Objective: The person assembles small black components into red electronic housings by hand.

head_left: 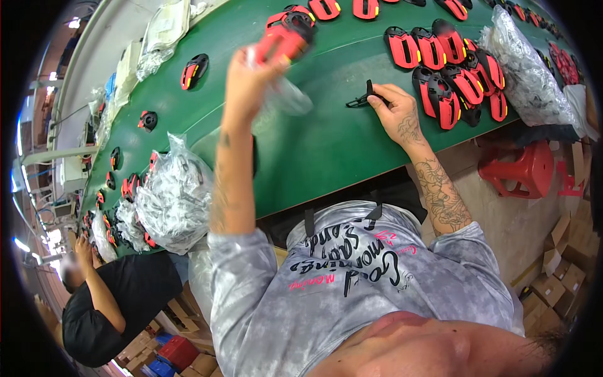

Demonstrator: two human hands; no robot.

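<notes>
"What does the right hand (394, 112) have?"
"A thin black part (369, 90), pinched in its grip and jutting leftward over the green worktop (326, 157)."
"And the left hand (249, 76)?"
"Farther out, gripping a blurred red-and-black shell (282, 45) just beyond it."
"Past that?"
"Similar shells (364, 9) lying on the worktop."

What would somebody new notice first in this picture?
Probably the bright red-and-black pieces bunched on the right side of the green table. Then, left of centre, the left grip holding a blurred red piece, and the right grip pinching a thin black part. A big shiny plastic bag bulges at the left.
</notes>
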